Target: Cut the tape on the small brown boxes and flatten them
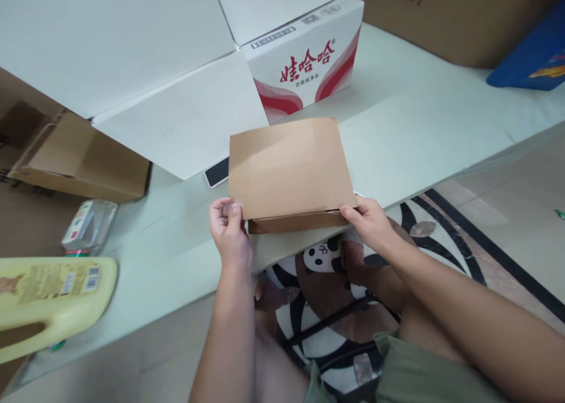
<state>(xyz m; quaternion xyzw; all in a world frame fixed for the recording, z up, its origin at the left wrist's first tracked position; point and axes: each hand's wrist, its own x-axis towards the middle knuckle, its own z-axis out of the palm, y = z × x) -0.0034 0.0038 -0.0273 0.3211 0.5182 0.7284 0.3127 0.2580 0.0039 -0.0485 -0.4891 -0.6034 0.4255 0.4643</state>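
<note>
A brown cardboard box [289, 170] sits at the near edge of the pale green surface, its broad top panel turned up towards me. At its near left corner my left hand [230, 222] pinches the panel's edge between thumb and fingers. My right hand [367, 217] grips the near right corner, thumb on top. Below the panel's front edge a dark gap and part of the box's front wall show. Partly hidden behind the box's left side lies a flat dark device with a white rim [217, 172].
White cartons [176, 115] and a red-and-white water carton [304, 67] stand behind the box. On the left are a brown carton [106, 162], a clear bottle [90, 226] and a yellow jug [57, 297]. A large brown carton [441, 20] and a blue object [529, 56] are at right.
</note>
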